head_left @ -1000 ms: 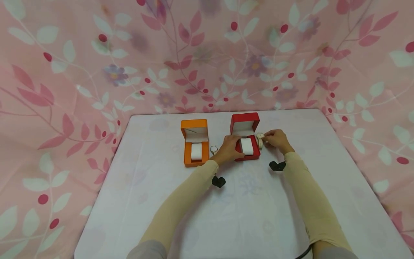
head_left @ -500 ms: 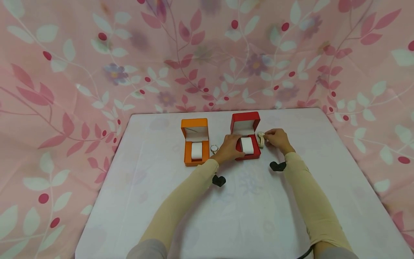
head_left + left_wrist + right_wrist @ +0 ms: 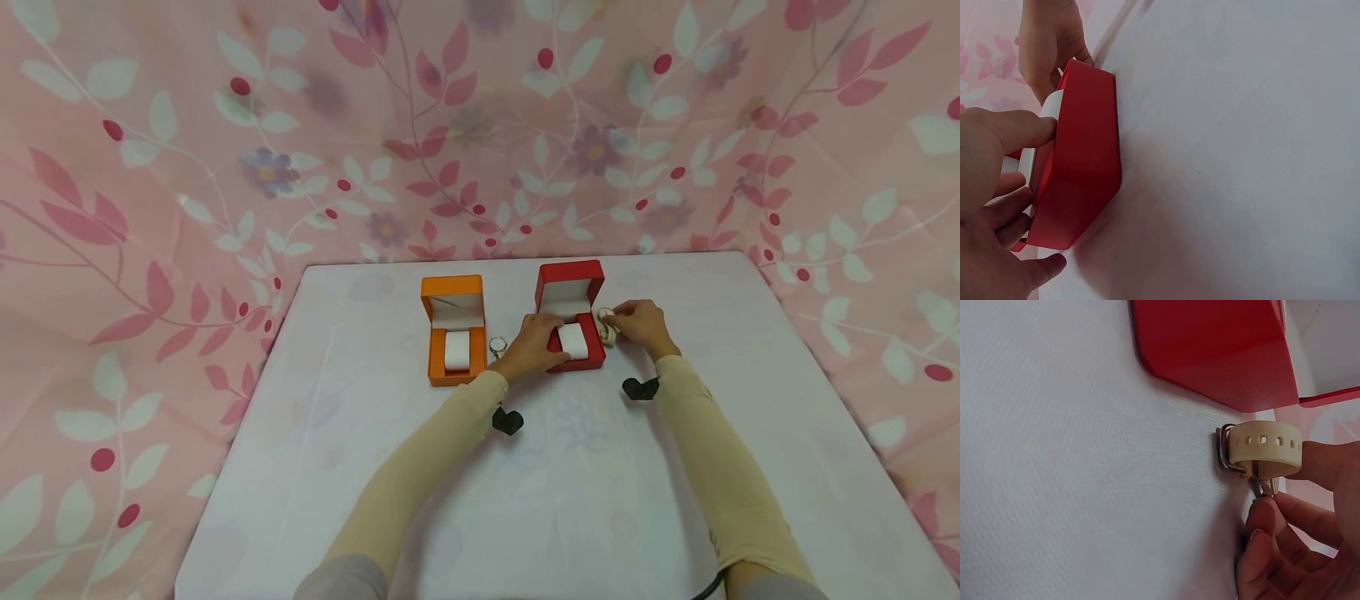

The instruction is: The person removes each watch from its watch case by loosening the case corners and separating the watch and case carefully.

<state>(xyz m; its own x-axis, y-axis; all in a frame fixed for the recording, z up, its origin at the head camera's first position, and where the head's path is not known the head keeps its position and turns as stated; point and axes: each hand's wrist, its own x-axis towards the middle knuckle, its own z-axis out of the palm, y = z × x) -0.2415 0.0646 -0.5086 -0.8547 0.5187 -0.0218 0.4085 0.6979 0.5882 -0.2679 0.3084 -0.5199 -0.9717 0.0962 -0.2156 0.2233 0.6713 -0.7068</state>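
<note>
My left hand [image 3: 531,345] holds the open red watch box [image 3: 595,337] by its left side, the thumb at the front rim in the left wrist view. Inside the box sits a white cushion [image 3: 574,341]. Just right of the box, my right hand [image 3: 643,323] pinches a cream-strapped wristwatch [image 3: 608,335]. Seen from the right wrist, the strap [image 3: 1264,444] curves in a loop with its holes showing, and a metal buckle [image 3: 1225,450] lies at the tablecloth. Thumb and fingers are at the watch's case end, which they partly hide.
An open orange watch box [image 3: 437,358] with its own white cushion [image 3: 457,352] stands to the left. Between the boxes lies a second wristwatch [image 3: 497,344], partly behind my left hand. A pink floral curtain [image 3: 480,125] hangs behind the white-covered table [image 3: 555,492].
My right hand has shifted slightly left, and the cream-strapped wristwatch has turned in its fingers. My left hand stays on the red watch box.
</note>
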